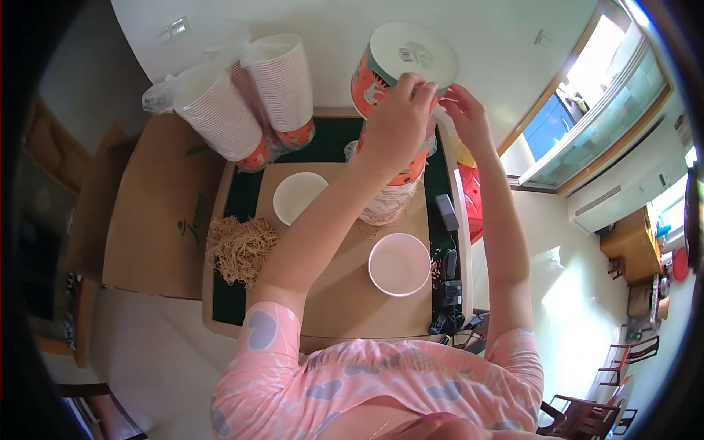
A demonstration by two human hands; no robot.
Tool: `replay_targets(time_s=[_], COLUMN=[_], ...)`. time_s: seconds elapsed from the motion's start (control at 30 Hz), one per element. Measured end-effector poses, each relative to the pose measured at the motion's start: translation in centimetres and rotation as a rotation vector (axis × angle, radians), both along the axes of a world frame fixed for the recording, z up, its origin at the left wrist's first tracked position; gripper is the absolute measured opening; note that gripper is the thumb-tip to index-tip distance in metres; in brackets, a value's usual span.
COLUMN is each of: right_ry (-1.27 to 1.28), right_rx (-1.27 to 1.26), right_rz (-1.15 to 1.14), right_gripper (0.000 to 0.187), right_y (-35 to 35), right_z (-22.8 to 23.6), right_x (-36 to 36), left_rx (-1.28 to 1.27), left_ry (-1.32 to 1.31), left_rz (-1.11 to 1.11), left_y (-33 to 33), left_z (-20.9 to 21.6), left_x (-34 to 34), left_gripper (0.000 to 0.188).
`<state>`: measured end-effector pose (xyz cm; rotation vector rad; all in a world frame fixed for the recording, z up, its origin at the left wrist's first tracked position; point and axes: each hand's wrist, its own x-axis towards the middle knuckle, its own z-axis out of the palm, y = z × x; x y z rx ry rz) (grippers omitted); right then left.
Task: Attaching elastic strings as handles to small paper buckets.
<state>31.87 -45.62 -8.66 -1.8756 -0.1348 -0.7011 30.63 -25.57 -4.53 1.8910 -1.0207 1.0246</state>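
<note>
A tall stack of inverted paper tubs rises at the table's far side. The top paper tub (413, 53) is red and green with a white base. My left hand (400, 125) has bent fingers closed on this tub's near edge. My right hand (468, 116) is at the tub's right side, its fingers apart and the tips by the wall; no held thing shows. Lower in the stack, thin tan strands (389, 205) hang round the white rims. My left forearm passes in front of a white bowl-like tub (297, 194). Another white tub (400, 265) stands mouth up nearer me.
Tan shredded strands (240, 251) lie in a heap at the table's left. Wrapped stacks of paper tubs (279, 81) lean at the back left beside a cardboard box (158, 209). Black adapters and cables (449, 293) line the right edge, near a grey block (446, 212).
</note>
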Motion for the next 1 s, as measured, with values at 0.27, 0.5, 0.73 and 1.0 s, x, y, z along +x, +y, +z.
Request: replay_targets(time_s=[0.27,0.5,0.73,1.0], right_ry=[-0.115,-0.020,0.046,0.229], right_rx=[-0.523,-0.460,-0.296,-0.377], right_rz=[-0.098,-0.105,-0.033,0.156], right_gripper=[0.019,0.014,0.015,0.016], right_y=[4.1,5.2,6.2,7.0], right_z=[-0.7,-1.7,-0.9,-0.1], right_x=[-4.6,-4.9,-6.4,-11.0], left_rx=[-0.049,-0.047,0.025,0.032], left_ry=[0.088,0.107,0.070,0.064], left_rz=[-0.031,-0.025,0.061,0.100], left_y=[0.0,0.3,0.0,-0.1], left_z=[0.7,1.2,1.8,2.5], left_x=[0.2,0.8,0.2,-0.6], left_gripper=[0.021,0.019,0.017,0.017])
